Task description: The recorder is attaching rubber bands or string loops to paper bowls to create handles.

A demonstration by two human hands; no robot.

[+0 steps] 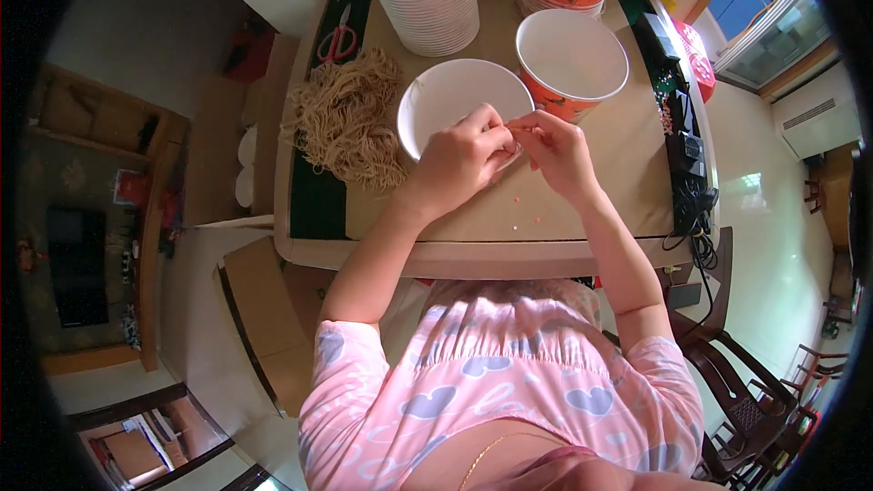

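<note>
My left hand (473, 153) and my right hand (557, 151) meet fingertip to fingertip over the near right rim of a white bowl (426, 95). Both are closed in a pinch, and whatever sits between the fingers is too small to make out. Just beyond my right hand stands an orange paper bucket (571, 55) with a white inside. To the left of the bowl lies a tangled heap of tan cord (348, 118). A few tiny beads (516, 200), pinkish and white, are scattered on the table nearer to me. The bottom of the bowl is partly hidden by my hands.
Stacked paper buckets (426, 9) stand at the back of the brown-topped table (436, 218). Red-handled scissors (337, 39) lie behind the cord. Along the right edge run a power strip (687, 150) and black cables (696, 209). A dark wooden chair (741, 391) stands at the right.
</note>
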